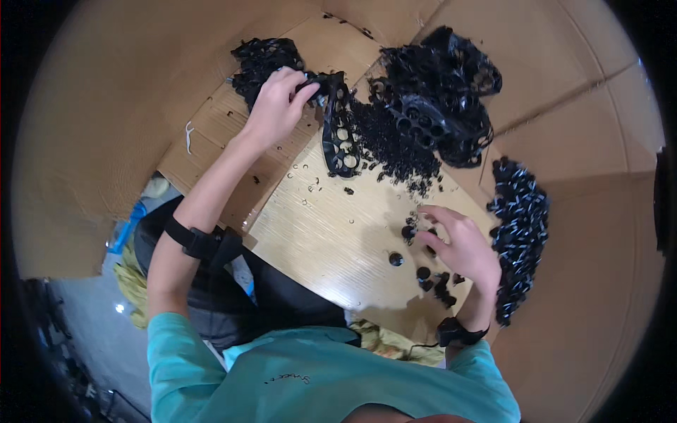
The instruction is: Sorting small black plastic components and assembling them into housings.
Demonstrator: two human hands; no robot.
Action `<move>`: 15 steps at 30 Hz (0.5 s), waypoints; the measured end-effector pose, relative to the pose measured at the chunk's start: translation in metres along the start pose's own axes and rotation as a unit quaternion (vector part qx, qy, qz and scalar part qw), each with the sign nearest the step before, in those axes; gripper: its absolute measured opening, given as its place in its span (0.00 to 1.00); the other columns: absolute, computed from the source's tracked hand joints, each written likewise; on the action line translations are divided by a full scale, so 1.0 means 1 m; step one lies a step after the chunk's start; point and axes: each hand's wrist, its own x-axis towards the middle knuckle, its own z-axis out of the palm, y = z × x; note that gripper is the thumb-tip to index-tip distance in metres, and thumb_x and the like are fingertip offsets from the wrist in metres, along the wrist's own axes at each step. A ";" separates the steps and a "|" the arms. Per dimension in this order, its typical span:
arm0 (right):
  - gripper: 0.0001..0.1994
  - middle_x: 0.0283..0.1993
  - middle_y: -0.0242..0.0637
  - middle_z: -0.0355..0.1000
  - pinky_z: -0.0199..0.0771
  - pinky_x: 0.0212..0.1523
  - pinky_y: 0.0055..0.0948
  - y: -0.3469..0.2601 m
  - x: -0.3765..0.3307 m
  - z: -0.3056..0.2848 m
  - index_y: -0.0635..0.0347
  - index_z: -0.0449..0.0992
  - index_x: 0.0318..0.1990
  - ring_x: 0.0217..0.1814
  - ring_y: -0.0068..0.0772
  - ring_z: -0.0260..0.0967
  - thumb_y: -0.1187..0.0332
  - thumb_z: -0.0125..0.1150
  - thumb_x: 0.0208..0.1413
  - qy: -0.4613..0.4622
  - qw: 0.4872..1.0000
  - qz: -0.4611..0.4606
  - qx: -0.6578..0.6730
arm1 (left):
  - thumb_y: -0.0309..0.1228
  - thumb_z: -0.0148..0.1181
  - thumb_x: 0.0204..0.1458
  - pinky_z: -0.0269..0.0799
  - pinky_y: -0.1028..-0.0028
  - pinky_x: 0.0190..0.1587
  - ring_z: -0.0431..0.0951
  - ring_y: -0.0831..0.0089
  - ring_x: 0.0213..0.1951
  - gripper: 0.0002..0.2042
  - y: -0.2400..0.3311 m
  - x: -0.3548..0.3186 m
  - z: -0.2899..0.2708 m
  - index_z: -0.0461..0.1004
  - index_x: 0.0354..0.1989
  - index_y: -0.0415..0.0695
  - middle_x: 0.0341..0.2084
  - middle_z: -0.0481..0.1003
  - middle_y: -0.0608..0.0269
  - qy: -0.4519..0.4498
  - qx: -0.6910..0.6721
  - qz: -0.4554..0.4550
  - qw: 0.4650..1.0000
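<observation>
Left fingers (285, 75) partly cover a dark tangled plastic heap (266, 53); their exact grip on the black perforated plastic strip (338, 106) nearby can't be made out. Right fingers (442, 213) hide some small round black parts (407, 232); contact unclear. Mound of tiny black bits (395, 144): single pieces too small to tell. Overlaps hide much of the big glossy black plastic heap (441, 99). Flat pale bench (317, 233) partly hidden under brown cardboard (233, 158). Teal short-sleeved shirt (331, 374) cut by lower edge. Dark clutter (53, 310) lower left: blurred, kind unclear.
</observation>
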 end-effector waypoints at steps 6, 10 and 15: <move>0.32 0.54 0.54 0.68 0.70 0.56 0.42 -0.062 0.090 0.019 0.65 0.64 0.60 0.56 0.56 0.69 0.60 0.69 0.51 0.098 0.982 -0.153 0.046 | 0.41 0.58 0.60 0.65 0.76 0.34 0.67 0.77 0.32 0.17 0.029 0.037 -0.033 0.74 0.34 0.35 0.32 0.65 0.64 0.047 -0.147 -0.173 0.973; 0.38 0.53 0.58 0.67 0.74 0.51 0.43 -0.066 0.143 0.067 0.68 0.59 0.63 0.50 0.58 0.71 0.65 0.72 0.46 0.080 0.985 -0.143 -0.060 | 0.45 0.56 0.61 0.70 0.77 0.40 0.70 0.79 0.36 0.20 0.045 0.046 -0.043 0.72 0.32 0.36 0.36 0.63 0.65 0.033 -0.298 -0.212 0.930; 0.09 0.30 0.43 0.76 0.76 0.38 0.33 -0.026 0.165 0.059 0.65 0.77 0.38 0.34 0.41 0.76 0.77 0.64 0.47 0.004 0.985 -0.169 -0.022 | 0.47 0.56 0.61 0.71 0.77 0.44 0.72 0.78 0.36 0.21 0.071 0.032 -0.077 0.72 0.33 0.37 0.41 0.63 0.65 0.011 -0.357 -0.226 0.906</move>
